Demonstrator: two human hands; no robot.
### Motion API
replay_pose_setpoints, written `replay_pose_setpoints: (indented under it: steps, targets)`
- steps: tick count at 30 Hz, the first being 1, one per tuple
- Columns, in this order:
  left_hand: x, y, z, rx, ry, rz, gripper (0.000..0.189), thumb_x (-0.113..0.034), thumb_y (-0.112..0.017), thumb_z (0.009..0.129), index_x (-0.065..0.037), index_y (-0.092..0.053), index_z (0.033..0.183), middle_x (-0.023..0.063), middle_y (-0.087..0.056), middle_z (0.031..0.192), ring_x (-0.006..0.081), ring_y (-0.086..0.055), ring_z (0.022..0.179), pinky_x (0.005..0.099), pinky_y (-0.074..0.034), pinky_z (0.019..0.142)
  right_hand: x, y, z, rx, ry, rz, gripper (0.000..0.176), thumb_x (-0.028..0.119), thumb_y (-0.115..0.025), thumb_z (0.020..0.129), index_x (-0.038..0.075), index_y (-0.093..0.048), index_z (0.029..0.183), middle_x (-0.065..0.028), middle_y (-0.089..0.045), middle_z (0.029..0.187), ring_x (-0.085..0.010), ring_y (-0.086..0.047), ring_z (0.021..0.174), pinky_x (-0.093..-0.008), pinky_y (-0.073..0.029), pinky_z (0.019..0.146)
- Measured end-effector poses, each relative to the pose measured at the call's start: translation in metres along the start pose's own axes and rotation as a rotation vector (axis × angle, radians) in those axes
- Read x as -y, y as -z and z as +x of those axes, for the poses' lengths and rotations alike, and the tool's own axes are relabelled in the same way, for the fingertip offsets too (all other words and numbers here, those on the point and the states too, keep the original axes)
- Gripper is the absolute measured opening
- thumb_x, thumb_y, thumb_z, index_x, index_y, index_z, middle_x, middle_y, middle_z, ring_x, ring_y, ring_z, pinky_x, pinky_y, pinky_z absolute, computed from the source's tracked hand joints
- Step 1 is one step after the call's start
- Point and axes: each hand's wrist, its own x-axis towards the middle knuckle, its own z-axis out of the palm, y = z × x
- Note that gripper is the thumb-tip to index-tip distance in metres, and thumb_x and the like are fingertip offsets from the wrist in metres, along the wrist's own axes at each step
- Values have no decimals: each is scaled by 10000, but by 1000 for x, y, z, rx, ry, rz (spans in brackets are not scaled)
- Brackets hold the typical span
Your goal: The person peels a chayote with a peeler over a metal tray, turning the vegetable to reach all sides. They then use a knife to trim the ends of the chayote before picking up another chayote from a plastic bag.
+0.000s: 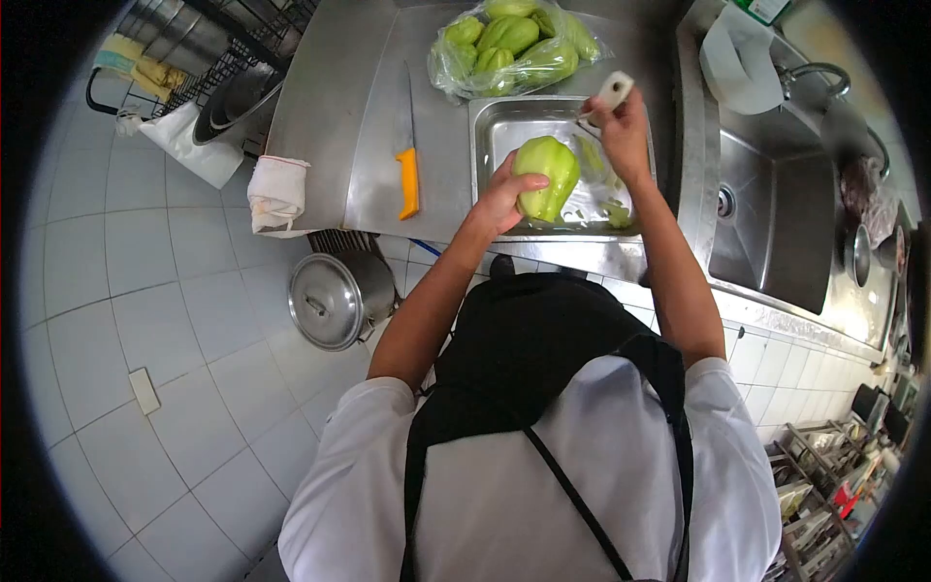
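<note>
A pale green chayote (549, 180) is gripped in my left hand (500, 199), held over a shallow metal tray (495, 121). My right hand (623, 131) is closed on a peeler (615, 89) with a white handle, raised above the tray's right side and apart from the chayote. Green peelings (615, 213) lie on the tray's bottom. Behind the tray sits a clear plastic bag (456, 82) holding several more chayotes (511, 35). Part of the peeler's head is hidden by my fingers.
A knife (408, 182) with a yellow handle lies left of the tray on the steel counter (335, 126). A folded cloth (278, 192) rests at the counter's left corner. To the right is a sink (766, 213) with a faucet (819, 73). A lidded pot (330, 301) stands below.
</note>
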Motion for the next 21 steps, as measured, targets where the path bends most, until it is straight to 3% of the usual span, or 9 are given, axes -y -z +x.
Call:
replay_pose_setpoints:
  steps: [1,5,10,19,21]
  targets:
    - [1,2,1,12,-4,-8,698,-84,-731,780,-14,-376,1377,125,-532,1241,232,-568,1130,388,-504,973,16,0,-2,-21,-64,254,248,109,-574,985,25,-430,1169,-111,-657,937,-228,-684,878,-346,-575,713]
    - [-1,-3,5,17,34,-57,652,-94,-718,793,-3,-401,1355,123,-557,1208,238,-587,1112,387,-505,974,44,0,-11,147,-247,577,154,108,-514,1013,50,-435,1132,-89,-613,887,-223,-675,844,-328,-581,695]
    - [-1,-24,11,-1,21,-80,608,-76,-714,786,2,-440,1323,126,-592,1170,242,-623,1061,388,-519,953,46,-12,-24,259,-205,552,171,103,-508,1014,34,-436,1154,-88,-606,863,-202,-659,785,-310,-577,630]
    - [4,-15,3,28,49,25,652,-47,-726,750,-5,-442,1335,106,-597,1158,235,-621,1059,378,-519,942,25,-18,-17,50,-183,464,251,86,-571,980,21,-436,1181,-99,-617,889,-186,-646,782,-293,-564,644]
    - [-2,-28,-1,86,16,9,662,-53,-729,744,-14,-446,1342,101,-596,1170,230,-614,1072,372,-514,949,-44,-15,-16,43,-172,297,280,97,-599,965,26,-447,1189,-100,-620,895,-182,-634,803,-298,-542,677]
